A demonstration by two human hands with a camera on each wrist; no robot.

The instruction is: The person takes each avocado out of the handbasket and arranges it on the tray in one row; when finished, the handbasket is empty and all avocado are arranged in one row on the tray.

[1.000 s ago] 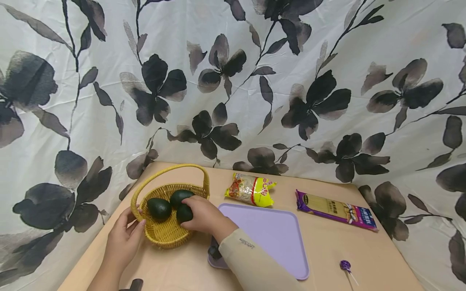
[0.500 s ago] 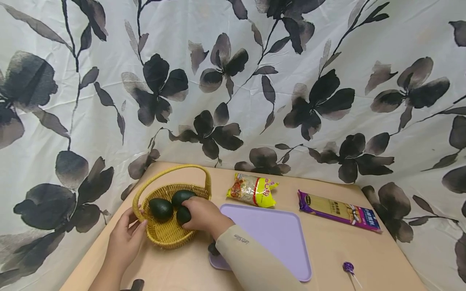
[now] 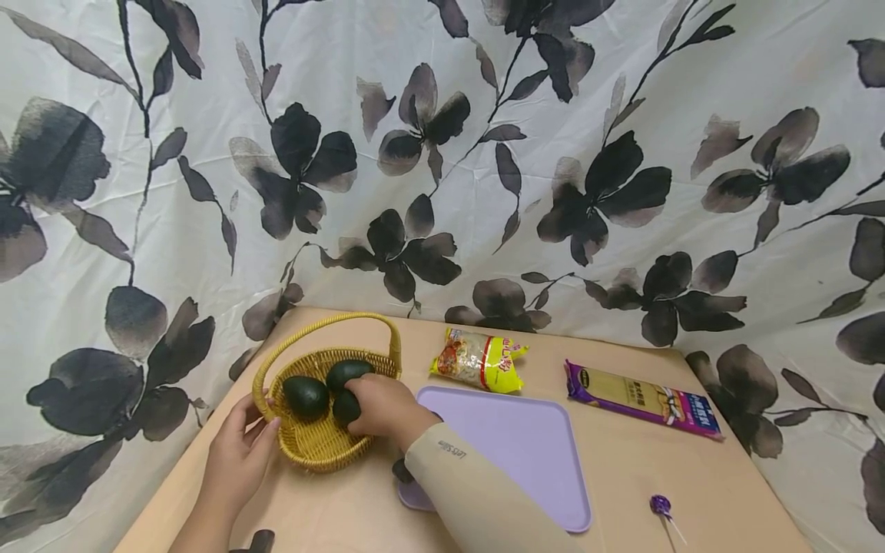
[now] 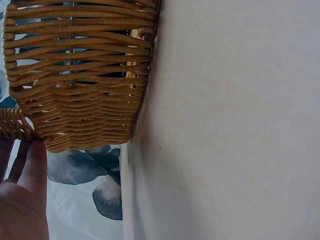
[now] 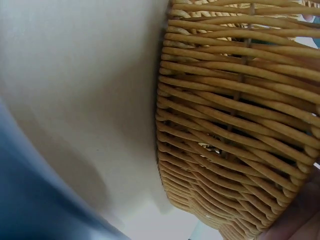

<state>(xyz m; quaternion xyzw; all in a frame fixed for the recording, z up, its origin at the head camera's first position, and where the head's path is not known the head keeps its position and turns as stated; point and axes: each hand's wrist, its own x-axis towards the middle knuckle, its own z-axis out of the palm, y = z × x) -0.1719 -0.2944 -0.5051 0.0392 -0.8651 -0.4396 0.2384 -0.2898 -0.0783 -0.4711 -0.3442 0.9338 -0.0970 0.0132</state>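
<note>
A yellow wicker basket (image 3: 323,459) with a tall arched handle stands at the left of the table. My left hand (image 3: 236,455) holds it where the handle meets the left rim, thumb in front. In the left wrist view, the fingers of that left hand (image 4: 25,195) touch the handle's foot. Inside the basket, one dark green avocado (image 3: 306,397) sits to the left and another avocado (image 3: 348,373) towards the back. My right hand (image 3: 389,409) reaches over the right rim and grips a third avocado (image 3: 345,408), partly hidden by the fingers.
Right of the basket lies a lilac tray (image 3: 512,453), partly covered by my right sleeve (image 3: 477,491). Behind it is a yellow food packet (image 3: 480,359). Farther right are a long purple noodle packet (image 3: 643,399) and a purple lollipop (image 3: 661,505). A floral cloth (image 3: 484,192) hangs behind.
My right hand and its avocado have shifted slightly left within the basket. The left hand keeps its hold on the basket; the head view has moved a little.
</note>
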